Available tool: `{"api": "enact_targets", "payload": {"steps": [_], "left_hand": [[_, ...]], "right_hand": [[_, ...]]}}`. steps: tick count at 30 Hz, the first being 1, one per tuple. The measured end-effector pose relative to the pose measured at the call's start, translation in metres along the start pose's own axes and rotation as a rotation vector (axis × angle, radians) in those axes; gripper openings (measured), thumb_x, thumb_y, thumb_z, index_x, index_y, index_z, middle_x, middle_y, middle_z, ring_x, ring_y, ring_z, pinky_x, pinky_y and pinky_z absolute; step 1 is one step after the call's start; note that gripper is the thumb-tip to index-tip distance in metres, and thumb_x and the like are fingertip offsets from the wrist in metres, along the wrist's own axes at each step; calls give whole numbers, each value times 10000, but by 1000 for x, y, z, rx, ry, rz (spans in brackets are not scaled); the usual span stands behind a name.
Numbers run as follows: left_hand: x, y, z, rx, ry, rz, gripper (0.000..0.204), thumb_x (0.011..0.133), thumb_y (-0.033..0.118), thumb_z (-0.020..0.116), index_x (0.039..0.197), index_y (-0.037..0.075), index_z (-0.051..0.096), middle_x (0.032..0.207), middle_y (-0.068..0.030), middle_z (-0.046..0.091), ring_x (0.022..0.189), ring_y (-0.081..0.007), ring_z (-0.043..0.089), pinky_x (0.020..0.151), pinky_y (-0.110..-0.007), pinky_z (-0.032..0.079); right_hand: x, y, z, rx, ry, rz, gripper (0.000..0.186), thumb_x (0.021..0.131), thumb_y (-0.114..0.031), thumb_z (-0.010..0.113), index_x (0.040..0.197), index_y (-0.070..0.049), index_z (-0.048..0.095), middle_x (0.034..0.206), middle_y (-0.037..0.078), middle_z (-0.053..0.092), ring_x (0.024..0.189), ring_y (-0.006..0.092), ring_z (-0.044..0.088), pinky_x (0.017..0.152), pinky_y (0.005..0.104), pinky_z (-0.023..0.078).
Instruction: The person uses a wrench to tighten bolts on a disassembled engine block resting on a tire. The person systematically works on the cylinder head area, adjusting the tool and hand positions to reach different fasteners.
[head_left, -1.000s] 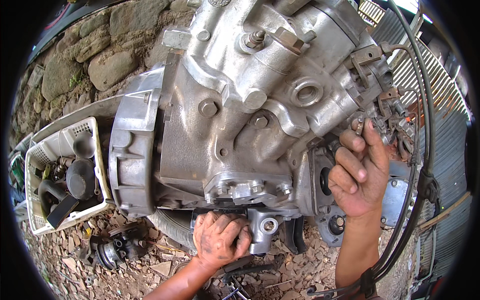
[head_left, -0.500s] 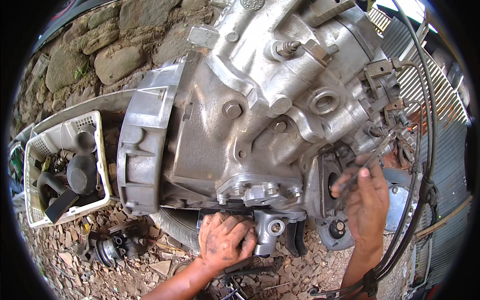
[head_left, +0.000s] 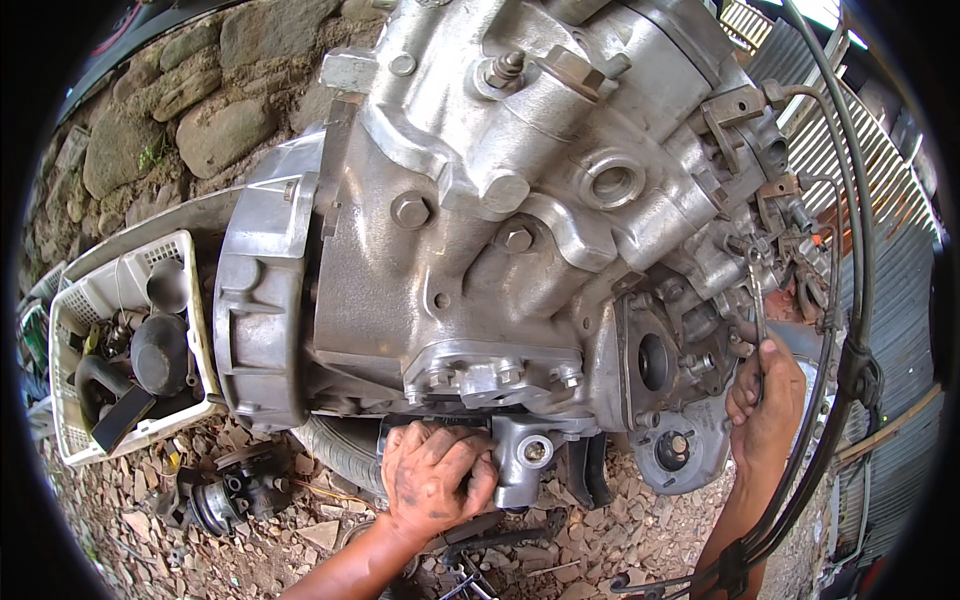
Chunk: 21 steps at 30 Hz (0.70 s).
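Note:
A large silver metal gearbox housing [head_left: 390, 290] fills the middle of the view, with bolts on its face and along its lower flange. My left hand [head_left: 437, 475] is closed just under that flange, beside a small cast metal fitting [head_left: 522, 455] with a round hole; what its fingers grip is hidden. My right hand [head_left: 765, 400] is closed around the shank of a wrench [head_left: 759, 300]. The wrench stands nearly upright, its ring end up by the fittings at the housing's right side. Near that hand is an open round port [head_left: 655, 362] in the housing.
At left, a white plastic crate [head_left: 200, 330] holds hoses and parts. A dark mechanical part [head_left: 225, 495] lies on the rubble ground [head_left: 320, 535]. Black cables [head_left: 855, 200] hang at the right, close to my right forearm. A stone wall [head_left: 225, 130] stands behind.
My right hand has moved right and slightly down, and the wrench, blurred before, now stands upright. The housing and my left hand sit a little further left in the view.

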<state>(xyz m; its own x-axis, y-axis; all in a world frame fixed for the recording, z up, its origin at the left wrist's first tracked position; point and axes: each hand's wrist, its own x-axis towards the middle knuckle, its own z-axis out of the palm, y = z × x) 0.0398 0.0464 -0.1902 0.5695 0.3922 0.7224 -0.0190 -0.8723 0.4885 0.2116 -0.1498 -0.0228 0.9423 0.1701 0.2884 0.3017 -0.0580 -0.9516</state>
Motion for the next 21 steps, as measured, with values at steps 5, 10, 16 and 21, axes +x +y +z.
{"api": "enact_targets", "payload": {"steps": [5, 10, 16, 21], "left_hand": [[0, 0, 0, 4, 0, 8, 132, 665, 121, 658, 797, 135, 660, 792, -8, 639, 661, -208, 512, 660, -342, 365], [1, 2, -1, 30, -21, -1, 147, 669, 140, 677, 815, 153, 683, 827, 18, 659, 683, -183, 540, 665, -330, 384], [1, 1, -4, 50, -47, -18, 158, 670, 152, 691, 828, 161, 695, 848, 29, 671, 688, -172, 548, 662, -325, 392], [1, 2, 1, 23, -36, -7, 161, 669, 141, 676, 829, 152, 683, 825, 15, 661, 665, -191, 529, 650, -335, 380]], "right_hand": [[12, 1, -4, 15, -101, 36, 361, 958, -256, 532, 1135, 46, 622, 577, -66, 363, 458, 9, 315, 366, 180, 241], [9, -5, -4, -22, -141, 113, 368, 984, -282, 520, 1135, 41, 612, 586, -35, 408, 430, 17, 323, 350, 180, 246], [4, 1, 14, -148, -251, 68, 373, 1001, -321, 507, 1140, 13, 600, 610, 14, 508, 381, 38, 367, 327, 184, 276], [-3, -7, 22, -42, -231, 166, 385, 1004, -328, 492, 1138, 22, 581, 659, 45, 551, 382, 75, 445, 315, 213, 390]]}}
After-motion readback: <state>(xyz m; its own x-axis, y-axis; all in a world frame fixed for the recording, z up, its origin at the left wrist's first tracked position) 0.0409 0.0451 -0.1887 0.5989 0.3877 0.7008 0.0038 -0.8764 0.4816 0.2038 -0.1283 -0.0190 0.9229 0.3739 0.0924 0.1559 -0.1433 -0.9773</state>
